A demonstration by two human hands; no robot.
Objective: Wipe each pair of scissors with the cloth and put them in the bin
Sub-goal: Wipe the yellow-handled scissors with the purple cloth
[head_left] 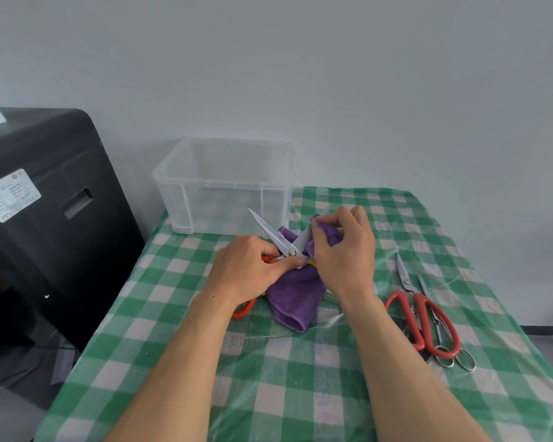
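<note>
Black cabinet [45, 218]: far left, off the checked table [179, 314].
Clear bin [224, 186]: back of table, seemingly holding no scissors.
Left hand [249, 269]: gripping orange-handled scissors [265, 229] at the pivot, blades spread.
Purple cloth [296, 295]: beneath, one corner raised.
Right hand [342, 250]: pinching cloth round the right blade.
Red-handled scissors [423, 320], small steel scissors [437, 327]: right, waiting.
Risk: cloth slipping, fingertip meeting the edge.

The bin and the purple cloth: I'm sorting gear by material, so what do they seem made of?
The bin looks like translucent, faintly frosted plastic; the checked tablecloth shows through its wall. The purple cloth is probably microfibre or terry: fuzzy pile, limp folds.
</note>
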